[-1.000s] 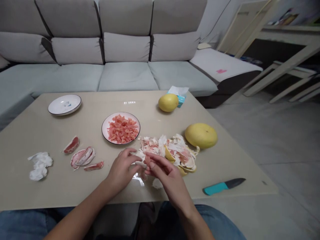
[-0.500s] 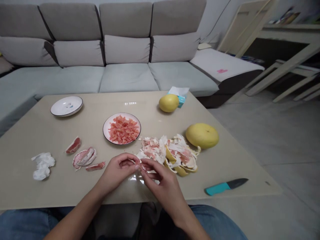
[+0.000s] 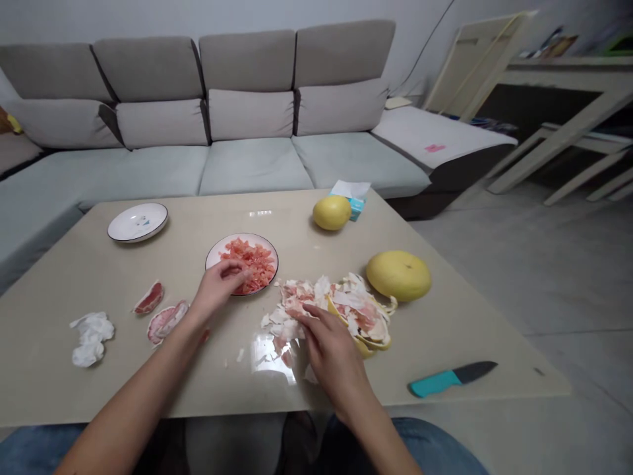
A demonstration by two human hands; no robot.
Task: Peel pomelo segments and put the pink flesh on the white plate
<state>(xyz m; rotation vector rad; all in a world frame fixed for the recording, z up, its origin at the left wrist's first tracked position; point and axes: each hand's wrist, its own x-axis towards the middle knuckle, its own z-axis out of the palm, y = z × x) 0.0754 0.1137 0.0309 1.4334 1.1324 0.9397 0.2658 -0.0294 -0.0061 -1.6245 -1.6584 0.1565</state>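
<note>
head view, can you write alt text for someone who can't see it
A person's left hand is over a plate of pink fruit pieces, while the right hand is at a heap of peel scraps. A large yellow fruit and a teal-handled knife lie farther right on the table.

Long grey sofa [image 3: 252,165], pale wall [image 3: 158,18], grey tiled floor [image 3: 494,264], white chair [image 3: 452,66] at right

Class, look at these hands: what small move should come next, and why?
Probably open the left hand over the plate, letting go of anything it holds. It is right at the pink fruit heaped there, so a piece would land among the others, though whether it holds one is hidden. The right hand is by the peelings, apart from the plate.
</note>
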